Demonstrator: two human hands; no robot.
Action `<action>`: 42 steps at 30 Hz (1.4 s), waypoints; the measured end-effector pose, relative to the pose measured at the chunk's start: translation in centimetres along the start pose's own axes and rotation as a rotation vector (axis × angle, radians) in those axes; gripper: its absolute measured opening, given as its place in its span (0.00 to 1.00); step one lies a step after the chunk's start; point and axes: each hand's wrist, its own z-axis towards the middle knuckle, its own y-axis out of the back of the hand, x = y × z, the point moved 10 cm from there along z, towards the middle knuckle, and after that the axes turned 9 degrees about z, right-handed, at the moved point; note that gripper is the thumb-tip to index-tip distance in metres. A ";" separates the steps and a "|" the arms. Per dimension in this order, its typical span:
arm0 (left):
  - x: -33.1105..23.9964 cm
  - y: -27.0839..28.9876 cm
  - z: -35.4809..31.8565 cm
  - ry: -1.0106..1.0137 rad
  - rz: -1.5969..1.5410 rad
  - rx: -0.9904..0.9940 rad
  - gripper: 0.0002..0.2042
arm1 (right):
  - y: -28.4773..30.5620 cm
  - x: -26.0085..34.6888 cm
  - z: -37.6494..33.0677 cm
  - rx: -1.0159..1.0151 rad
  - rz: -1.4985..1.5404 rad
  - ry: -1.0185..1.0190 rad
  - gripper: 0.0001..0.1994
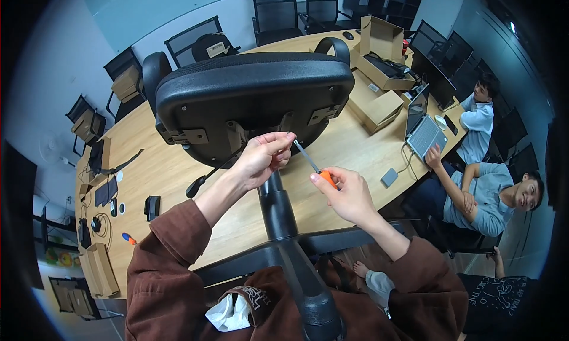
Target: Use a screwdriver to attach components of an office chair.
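Screwdriver [314, 165] with an orange handle sits gripped in the right hand [347, 193], its thin shaft angled up to the left hand [265, 156], whose fingers pinch closed around the tip just under the upturned office chair seat [255, 98]. The chair's column [278, 210] stands between both forearms, over the long wooden counter [178, 163], where cardboard boxes [379, 68] and a laptop [424, 130] rest

Matt black plastic chair seat [255, 95], wooden table [160, 163]
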 end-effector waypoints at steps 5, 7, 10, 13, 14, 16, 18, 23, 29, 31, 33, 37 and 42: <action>0.4 1.2 0.4 -0.007 0.041 -0.138 0.08 | 0.0 0.3 1.2 0.033 -0.081 -0.007 0.21; -0.4 1.3 0.5 -0.081 0.084 -0.146 0.09 | -0.9 0.1 1.8 0.075 -0.028 -0.029 0.22; -1.0 2.2 0.3 -0.095 0.106 -0.217 0.09 | -1.4 -0.3 2.3 0.069 0.016 -0.027 0.23; -3.0 3.4 -0.4 -0.200 0.093 -0.302 0.09 | -1.8 -0.6 2.2 0.093 0.034 -0.016 0.23; -3.6 3.8 -0.6 -0.207 0.102 -0.317 0.09 | -1.7 -0.7 2.2 0.098 0.041 -0.007 0.23; -4.4 4.7 -1.4 -0.220 0.101 -0.324 0.08 | -1.3 -1.3 2.1 0.101 0.047 -0.050 0.23; -4.8 5.7 -2.3 -0.226 0.107 -0.303 0.08 | -0.5 -1.5 2.0 0.103 0.111 -0.055 0.22; -1.2 9.7 -5.7 -0.203 0.172 -0.354 0.08 | 1.9 -3.3 1.2 0.068 0.262 -0.198 0.20; 7.6 15.5 -7.3 0.023 0.072 -0.455 0.07 | 2.4 -5.5 -0.2 0.009 0.362 -0.348 0.20; 10.0 17.5 -7.0 0.132 0.030 -0.488 0.09 | 1.4 -5.8 -0.4 0.047 0.333 -0.360 0.18; 11.1 18.8 -6.1 0.091 -0.056 -0.487 0.08 | 0.4 -6.1 -0.5 0.082 0.315 -0.379 0.17; 13.5 21.3 -4.6 0.106 -0.178 -0.511 0.07 | -1.4 -6.9 -0.8 0.108 0.311 -0.424 0.17; 14.3 23.6 -3.5 0.097 -0.196 -0.616 0.08 | -1.0 -5.8 -0.4 0.015 0.328 -0.420 0.17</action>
